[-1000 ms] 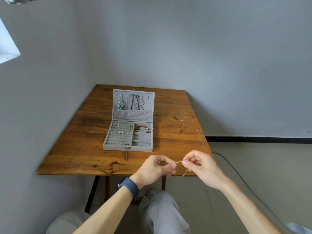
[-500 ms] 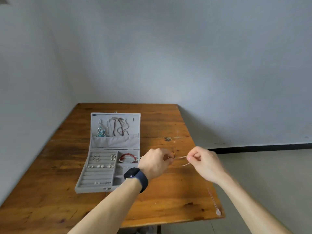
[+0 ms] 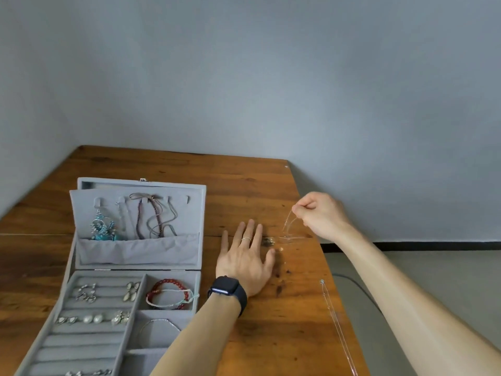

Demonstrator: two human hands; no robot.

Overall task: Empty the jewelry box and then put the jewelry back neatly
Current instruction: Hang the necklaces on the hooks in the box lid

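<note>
Jewelry box point(image 3: 141, 252): one, grey, open on the tabletop point(image 3: 271, 335), one red bracelet point(image 3: 168, 281) inside.
Left hand point(image 3: 245, 260): flat on the wood just right of the jewelry box, fingers straight and spread, holding nothing.
Right hand point(image 3: 321, 214): farther right of the box, raised, pinching one thin chain point(image 3: 288, 226).
Second chain point(image 3: 336, 321): one, lying well right of the box.

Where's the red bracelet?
In the head view it's at lower left: the red bracelet lies in the top right compartment of the open jewelry box, just left of the watch on the left wrist.
</note>
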